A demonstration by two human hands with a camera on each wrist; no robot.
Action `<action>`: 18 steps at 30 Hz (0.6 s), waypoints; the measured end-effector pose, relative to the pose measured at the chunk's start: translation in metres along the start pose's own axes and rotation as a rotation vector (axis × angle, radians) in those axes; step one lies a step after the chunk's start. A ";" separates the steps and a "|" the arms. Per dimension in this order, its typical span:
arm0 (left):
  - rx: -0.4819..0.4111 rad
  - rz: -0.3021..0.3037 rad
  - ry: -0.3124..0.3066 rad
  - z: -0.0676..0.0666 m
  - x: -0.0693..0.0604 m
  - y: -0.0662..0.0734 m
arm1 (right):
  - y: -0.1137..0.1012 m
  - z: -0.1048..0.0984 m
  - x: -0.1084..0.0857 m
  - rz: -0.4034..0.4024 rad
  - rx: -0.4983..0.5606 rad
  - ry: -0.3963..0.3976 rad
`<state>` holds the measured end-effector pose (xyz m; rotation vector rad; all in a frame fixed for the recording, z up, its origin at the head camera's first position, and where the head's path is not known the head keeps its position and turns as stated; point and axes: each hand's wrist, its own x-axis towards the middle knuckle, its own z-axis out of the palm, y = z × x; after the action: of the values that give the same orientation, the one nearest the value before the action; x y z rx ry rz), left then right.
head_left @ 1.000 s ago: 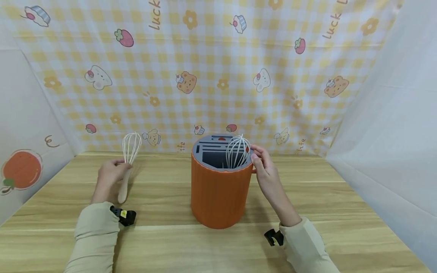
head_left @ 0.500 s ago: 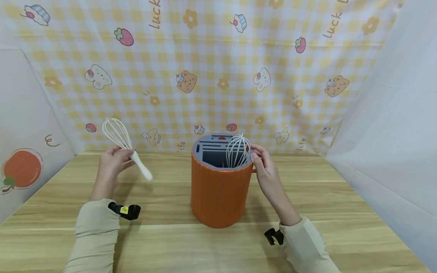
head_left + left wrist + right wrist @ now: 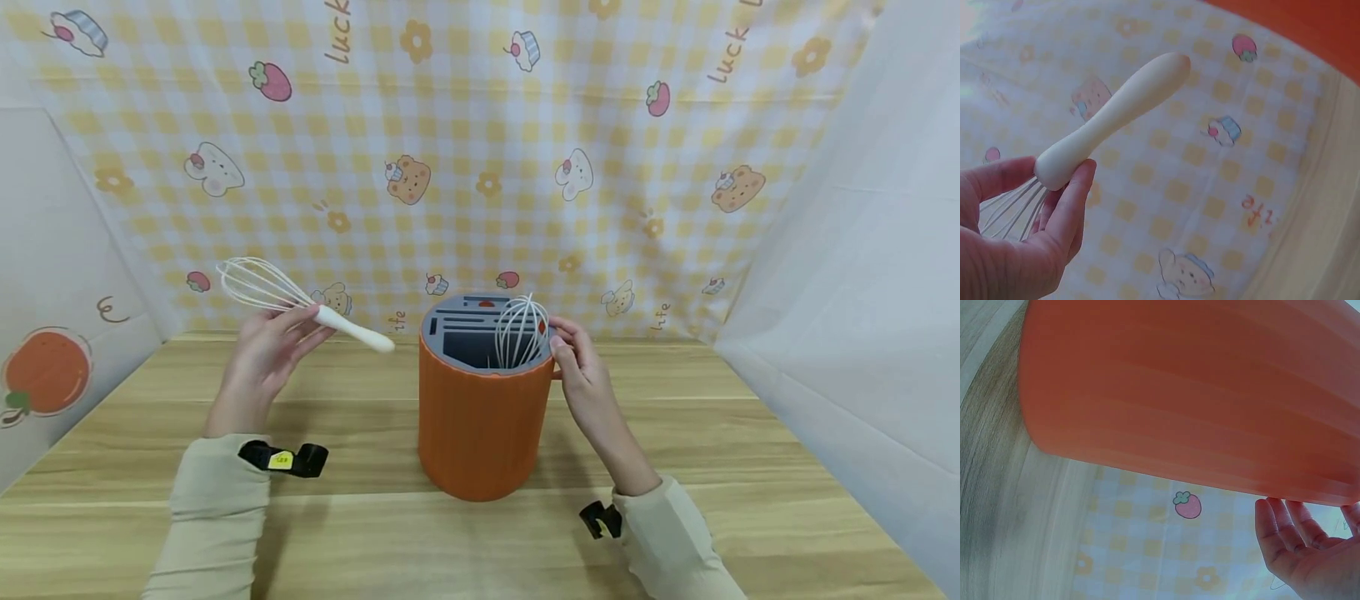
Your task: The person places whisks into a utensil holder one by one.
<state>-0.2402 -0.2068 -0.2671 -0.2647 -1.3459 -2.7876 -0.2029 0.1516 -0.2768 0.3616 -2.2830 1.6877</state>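
My left hand holds a white whisk up off the table, left of the orange utensil holder. Thumb and fingers pinch it where the handle meets the wires. Its handle slants down to the right, and its wire loops lie up and to the left. In the left wrist view, the whisk handle points away from the palm. My right hand grips the holder's right side at the rim, fingertips against the orange wall in the right wrist view. A second whisk stands in the holder, loops up, its handle hidden inside.
The holder's grey top has several narrow slots and a larger dark opening. It stands upright on a wood-grain table. A yellow checked cloth hangs behind, with white cloth at both sides.
The left hand has lifted the whisk off the table and turned it, so its handle now points right towards the holder. The right hand and the holder have stayed in place.
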 end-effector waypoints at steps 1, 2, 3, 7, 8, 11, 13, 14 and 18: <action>0.003 0.014 -0.011 0.004 -0.001 0.000 | 0.000 0.000 0.000 0.000 -0.001 0.000; -0.004 0.026 -0.023 0.008 -0.002 0.001 | 0.000 0.000 0.000 0.000 -0.002 0.000; -0.008 0.042 -0.040 0.012 -0.004 0.002 | -0.001 0.000 0.000 -0.001 -0.001 0.000; -0.056 0.092 -0.093 0.028 -0.011 0.008 | -0.001 0.000 0.000 -0.002 -0.007 0.000; -0.067 0.100 -0.107 0.032 -0.013 0.009 | -0.001 0.000 0.000 -0.003 -0.007 0.000; -0.080 0.129 -0.123 0.044 -0.017 0.012 | 0.000 -0.001 0.000 -0.005 -0.007 -0.002; -0.092 0.157 -0.125 0.051 -0.020 0.014 | 0.000 -0.001 0.000 -0.007 -0.008 -0.003; -0.095 0.173 -0.122 0.055 -0.021 0.015 | 0.000 -0.001 0.000 -0.008 -0.006 -0.003; -0.130 0.222 -0.110 0.066 -0.027 0.019 | 0.000 -0.001 0.000 -0.008 -0.007 -0.005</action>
<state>-0.2023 -0.1683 -0.2171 -0.5441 -1.0795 -2.7092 -0.2026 0.1526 -0.2768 0.3733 -2.2878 1.6763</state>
